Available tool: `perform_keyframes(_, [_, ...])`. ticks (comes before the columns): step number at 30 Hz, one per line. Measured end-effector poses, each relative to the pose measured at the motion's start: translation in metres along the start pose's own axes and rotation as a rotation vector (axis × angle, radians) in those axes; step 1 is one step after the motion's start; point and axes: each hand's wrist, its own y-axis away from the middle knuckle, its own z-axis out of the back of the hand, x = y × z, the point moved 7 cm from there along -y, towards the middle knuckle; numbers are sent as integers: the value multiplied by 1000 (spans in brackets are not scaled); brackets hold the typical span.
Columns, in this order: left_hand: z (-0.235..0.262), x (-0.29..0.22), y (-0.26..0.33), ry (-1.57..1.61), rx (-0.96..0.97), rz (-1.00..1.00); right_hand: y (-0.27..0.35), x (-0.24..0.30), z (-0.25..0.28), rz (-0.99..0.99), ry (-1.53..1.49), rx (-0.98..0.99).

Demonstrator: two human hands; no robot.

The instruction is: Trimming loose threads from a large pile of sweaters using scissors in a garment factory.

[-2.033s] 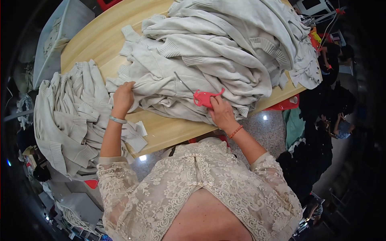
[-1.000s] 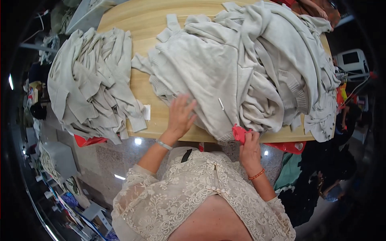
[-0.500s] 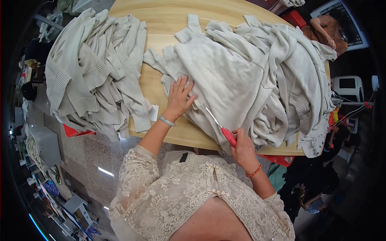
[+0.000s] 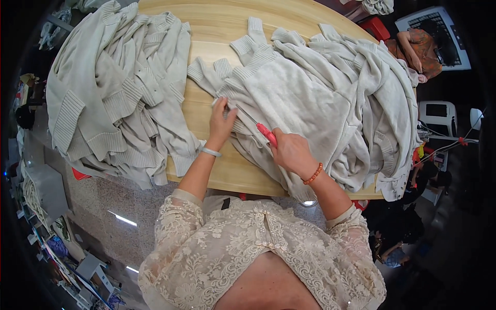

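Observation:
A light grey knit sweater (image 4: 299, 95) lies on top of a loose heap, its ribbed hem and cuffs toward the upper left. At the sweater's left edge, my left hand (image 4: 222, 126) is closed, fingertips bent onto the knit beside the hem. My right hand (image 4: 293, 152) wraps round the red handle of a slim tool (image 4: 266, 134) with a thin metal shaft; its exact kind is not clear. The shaft points up and left, and its tip is close to my left fingertips. What lies under those fingertips is hidden.
Another heap of grey knitwear (image 4: 119, 88) hangs over the left edge of the wooden table (image 4: 206, 44). At the far right sits a person (image 4: 421, 49) in a patterned top. A white machine (image 4: 438, 118) stands beyond the table's right end.
My right hand has moved up and left with the tool, bringing its tip to my left hand. My left hand, flat and spread before, has curled its fingers at the sweater's edge.

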Motion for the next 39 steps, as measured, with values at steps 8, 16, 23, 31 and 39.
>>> perform_keyframes(8, [0,54,-45,644,-99,620,-13,9,-8,12,17,-1])
perform_keyframes(16, [-11,14,-19,1095,-23,725,18,-12,0,-132,-145,-9])
perform_keyframes(23, [-13,-5,12,692,235,798,85,-50,-11,-202,-143,48])
perform_keyframes(31, [-30,-3,22,673,89,572,127,-49,-15,-221,-148,134])
perform_keyframes(39, [-10,-6,54,628,-257,477,130,-34,-16,-128,-200,22])
